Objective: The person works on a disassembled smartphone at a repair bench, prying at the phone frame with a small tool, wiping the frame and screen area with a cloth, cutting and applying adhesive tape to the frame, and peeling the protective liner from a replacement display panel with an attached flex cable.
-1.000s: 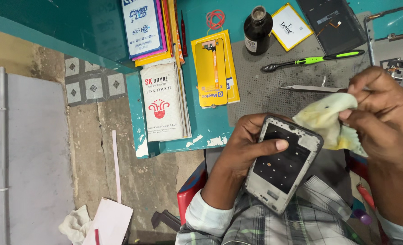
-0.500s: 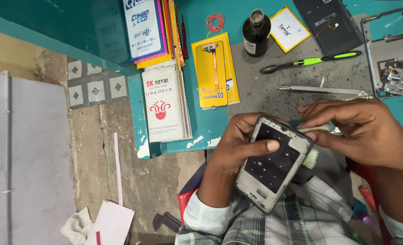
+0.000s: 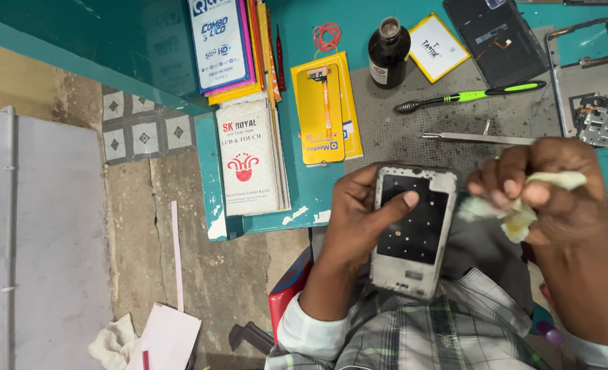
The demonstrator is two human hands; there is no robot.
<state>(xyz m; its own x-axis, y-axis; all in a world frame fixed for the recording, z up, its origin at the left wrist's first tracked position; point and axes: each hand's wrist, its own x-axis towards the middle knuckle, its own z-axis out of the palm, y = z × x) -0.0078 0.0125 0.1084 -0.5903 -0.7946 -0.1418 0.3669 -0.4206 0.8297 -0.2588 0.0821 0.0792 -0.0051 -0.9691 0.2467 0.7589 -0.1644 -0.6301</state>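
Overhead, from the head view, I see my left hand (image 3: 359, 219) gripping a phone frame (image 3: 413, 229) from the side, fingers closed round its left edge, thumb pressed on the dark inner panel. Frame sits tilted above my lap, just off the near edge of the teal bench (image 3: 297, 199), screen side open and facing up. My right hand (image 3: 550, 188) is just beside the frame, not touching it, fingers bunched tight on a pale cloth (image 3: 516, 216); cloth ends stick out both sides of the fist.

On the bench behind: grey mat (image 3: 400, 130), tweezers (image 3: 478, 138) lying flat just above the right hand, green-handled tool (image 3: 472, 97), dark bottle (image 3: 389, 53) standing upright, yellow packet (image 3: 324, 113), white packet (image 3: 249, 157) at the bench's left edge, stripped phone chassis (image 3: 588, 82) at far right.
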